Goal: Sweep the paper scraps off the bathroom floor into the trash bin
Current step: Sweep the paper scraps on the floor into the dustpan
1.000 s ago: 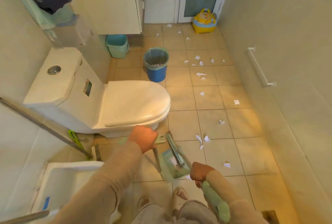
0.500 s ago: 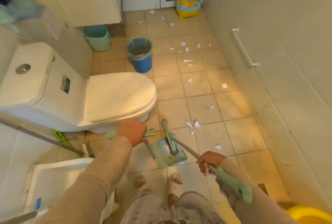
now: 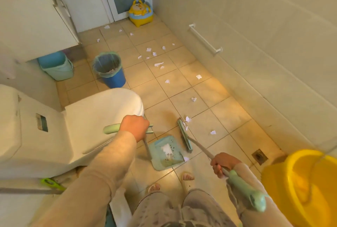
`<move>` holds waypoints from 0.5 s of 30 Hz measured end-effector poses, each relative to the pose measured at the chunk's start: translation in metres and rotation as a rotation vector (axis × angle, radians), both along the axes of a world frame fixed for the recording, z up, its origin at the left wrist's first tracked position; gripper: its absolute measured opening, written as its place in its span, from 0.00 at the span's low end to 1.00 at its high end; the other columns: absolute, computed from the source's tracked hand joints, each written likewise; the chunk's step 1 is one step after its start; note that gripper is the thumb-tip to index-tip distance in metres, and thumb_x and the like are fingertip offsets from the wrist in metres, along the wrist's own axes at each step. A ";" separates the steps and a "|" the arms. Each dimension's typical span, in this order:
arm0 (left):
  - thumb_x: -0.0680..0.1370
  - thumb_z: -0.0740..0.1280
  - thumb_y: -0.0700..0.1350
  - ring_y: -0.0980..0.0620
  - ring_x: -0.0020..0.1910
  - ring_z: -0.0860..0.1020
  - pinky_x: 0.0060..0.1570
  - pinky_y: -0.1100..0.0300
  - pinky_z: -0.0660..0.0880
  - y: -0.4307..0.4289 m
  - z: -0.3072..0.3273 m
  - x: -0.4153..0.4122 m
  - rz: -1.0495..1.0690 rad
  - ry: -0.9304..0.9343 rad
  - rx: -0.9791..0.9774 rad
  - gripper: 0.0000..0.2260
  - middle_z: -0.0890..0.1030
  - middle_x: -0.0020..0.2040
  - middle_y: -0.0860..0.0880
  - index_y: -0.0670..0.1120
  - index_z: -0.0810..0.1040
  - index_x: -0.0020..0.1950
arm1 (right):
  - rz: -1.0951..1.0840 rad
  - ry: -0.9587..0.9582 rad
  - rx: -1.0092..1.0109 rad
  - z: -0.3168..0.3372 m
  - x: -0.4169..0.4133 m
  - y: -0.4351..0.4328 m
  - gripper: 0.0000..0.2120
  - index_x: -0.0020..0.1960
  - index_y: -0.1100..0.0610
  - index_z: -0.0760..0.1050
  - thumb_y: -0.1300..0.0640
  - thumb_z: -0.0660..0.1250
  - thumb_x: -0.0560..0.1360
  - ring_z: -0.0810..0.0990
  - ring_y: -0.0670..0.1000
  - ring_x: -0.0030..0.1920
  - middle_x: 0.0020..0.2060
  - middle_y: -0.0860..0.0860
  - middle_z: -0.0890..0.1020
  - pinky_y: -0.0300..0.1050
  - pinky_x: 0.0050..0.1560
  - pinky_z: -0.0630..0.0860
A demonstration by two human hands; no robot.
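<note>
My left hand (image 3: 135,128) grips the green handle of a long-handled dustpan (image 3: 165,153), which rests on the tiled floor with a white scrap and dark crumbs in it. My right hand (image 3: 223,163) holds the shaft of a green broom; its head (image 3: 184,137) lies on the floor just right of the pan, touching a scrap. White paper scraps (image 3: 159,64) lie scattered over the tiles toward the door. The blue trash bin (image 3: 110,70), lined with a bag, stands beyond the toilet and holds some paper.
A white toilet (image 3: 76,122) fills the left. A teal bucket (image 3: 56,66) sits under the cabinet, a yellow child's potty (image 3: 140,15) by the door, a yellow basin (image 3: 306,186) at lower right. A floor drain (image 3: 259,156) and a wall rail (image 3: 205,40) are on the right.
The view has swung right, bringing the yellow basin in. The broom head has moved out to the right of the dustpan, toward the nearby scraps. Both hands keep their grips.
</note>
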State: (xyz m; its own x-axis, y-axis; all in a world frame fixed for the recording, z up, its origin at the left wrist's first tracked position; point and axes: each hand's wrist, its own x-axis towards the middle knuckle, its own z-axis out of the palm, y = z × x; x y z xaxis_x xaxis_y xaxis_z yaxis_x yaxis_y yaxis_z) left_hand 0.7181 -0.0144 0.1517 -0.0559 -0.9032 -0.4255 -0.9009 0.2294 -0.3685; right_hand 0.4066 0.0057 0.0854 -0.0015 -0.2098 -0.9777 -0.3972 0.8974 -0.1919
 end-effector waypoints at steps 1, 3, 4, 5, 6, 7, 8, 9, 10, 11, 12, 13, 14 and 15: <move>0.77 0.65 0.49 0.46 0.51 0.81 0.39 0.59 0.67 0.002 0.001 0.005 -0.024 -0.002 -0.002 0.09 0.82 0.50 0.48 0.47 0.80 0.53 | 0.017 0.033 -0.014 0.000 0.004 0.008 0.11 0.36 0.61 0.66 0.68 0.54 0.76 0.66 0.46 0.13 0.17 0.52 0.68 0.33 0.20 0.66; 0.76 0.65 0.48 0.46 0.51 0.81 0.40 0.59 0.68 0.006 0.000 0.012 -0.066 0.001 -0.007 0.09 0.82 0.51 0.48 0.47 0.80 0.53 | 0.053 0.117 -0.058 -0.002 0.013 0.024 0.09 0.37 0.62 0.67 0.69 0.58 0.75 0.68 0.47 0.13 0.16 0.52 0.70 0.33 0.18 0.67; 0.77 0.65 0.48 0.46 0.51 0.81 0.41 0.59 0.69 0.009 -0.001 0.015 -0.084 0.003 -0.008 0.08 0.82 0.51 0.48 0.48 0.80 0.53 | 0.060 0.148 -0.087 -0.003 0.015 0.032 0.09 0.36 0.62 0.67 0.69 0.59 0.74 0.69 0.46 0.12 0.14 0.51 0.71 0.34 0.17 0.67; 0.77 0.65 0.47 0.46 0.51 0.81 0.41 0.59 0.69 0.012 -0.003 0.018 -0.099 0.008 -0.006 0.08 0.82 0.51 0.49 0.48 0.80 0.53 | 0.055 0.165 -0.098 -0.005 0.016 0.040 0.10 0.35 0.61 0.67 0.69 0.60 0.74 0.69 0.46 0.12 0.13 0.50 0.71 0.35 0.17 0.68; 0.77 0.64 0.47 0.46 0.52 0.81 0.41 0.59 0.69 0.016 -0.005 0.020 -0.110 0.018 -0.002 0.08 0.82 0.51 0.49 0.48 0.80 0.53 | 0.038 0.173 -0.083 -0.007 0.016 0.047 0.10 0.34 0.62 0.67 0.69 0.59 0.74 0.69 0.47 0.12 0.13 0.51 0.71 0.36 0.18 0.68; 0.77 0.64 0.46 0.46 0.52 0.81 0.42 0.59 0.70 0.020 -0.008 0.023 -0.114 0.030 0.004 0.08 0.82 0.52 0.49 0.49 0.79 0.54 | 0.023 0.174 -0.061 -0.009 0.015 0.055 0.11 0.34 0.62 0.67 0.69 0.58 0.74 0.68 0.48 0.13 0.14 0.52 0.70 0.36 0.19 0.67; 0.77 0.64 0.46 0.46 0.53 0.81 0.43 0.58 0.71 0.023 -0.011 0.025 -0.111 0.042 0.007 0.08 0.82 0.52 0.49 0.49 0.79 0.54 | 0.007 0.176 -0.040 -0.010 0.014 0.061 0.11 0.34 0.62 0.66 0.70 0.56 0.74 0.67 0.48 0.13 0.14 0.53 0.68 0.35 0.20 0.66; 0.77 0.64 0.45 0.46 0.53 0.81 0.44 0.58 0.72 0.026 -0.013 0.026 -0.101 0.052 0.005 0.08 0.82 0.52 0.49 0.49 0.79 0.55 | -0.008 0.178 -0.023 -0.011 0.013 0.065 0.11 0.34 0.63 0.66 0.70 0.55 0.74 0.65 0.49 0.13 0.15 0.53 0.67 0.35 0.21 0.66; 0.77 0.64 0.45 0.46 0.54 0.80 0.45 0.58 0.72 0.028 -0.015 0.027 -0.088 0.060 0.002 0.08 0.82 0.53 0.49 0.49 0.79 0.55 | -0.021 0.181 -0.012 -0.012 0.012 0.068 0.11 0.34 0.63 0.66 0.70 0.55 0.74 0.65 0.49 0.13 0.15 0.53 0.66 0.34 0.21 0.66; 0.77 0.63 0.45 0.46 0.54 0.80 0.46 0.58 0.73 0.031 -0.017 0.028 -0.069 0.065 0.006 0.09 0.82 0.53 0.49 0.49 0.79 0.55 | -0.026 0.177 -0.002 -0.012 0.012 0.070 0.12 0.33 0.63 0.66 0.70 0.55 0.75 0.65 0.49 0.13 0.15 0.53 0.66 0.34 0.21 0.65; 0.77 0.63 0.44 0.46 0.55 0.80 0.47 0.58 0.73 0.033 -0.020 0.029 -0.044 0.068 0.019 0.09 0.82 0.54 0.49 0.49 0.79 0.55 | -0.031 0.172 0.007 -0.013 0.013 0.071 0.13 0.33 0.62 0.66 0.70 0.54 0.75 0.65 0.49 0.12 0.15 0.53 0.66 0.34 0.20 0.66; 0.77 0.63 0.43 0.46 0.55 0.80 0.48 0.58 0.74 0.036 -0.022 0.030 -0.018 0.070 0.031 0.09 0.82 0.54 0.49 0.49 0.79 0.55 | -0.036 0.167 0.013 -0.012 0.014 0.072 0.14 0.32 0.62 0.66 0.70 0.54 0.76 0.65 0.48 0.12 0.15 0.53 0.66 0.34 0.20 0.66; 0.77 0.63 0.43 0.46 0.55 0.80 0.49 0.57 0.74 0.038 -0.025 0.031 0.005 0.072 0.039 0.09 0.82 0.54 0.49 0.48 0.79 0.55 | -0.043 0.153 0.012 -0.012 0.016 0.073 0.15 0.32 0.61 0.65 0.69 0.54 0.76 0.66 0.48 0.12 0.14 0.53 0.66 0.33 0.19 0.66; 0.77 0.63 0.43 0.46 0.55 0.80 0.49 0.57 0.74 0.040 -0.027 0.031 0.024 0.072 0.045 0.09 0.82 0.54 0.49 0.48 0.79 0.56 | -0.051 0.135 0.005 -0.012 0.019 0.074 0.15 0.32 0.61 0.65 0.69 0.54 0.77 0.67 0.48 0.11 0.13 0.52 0.67 0.33 0.18 0.66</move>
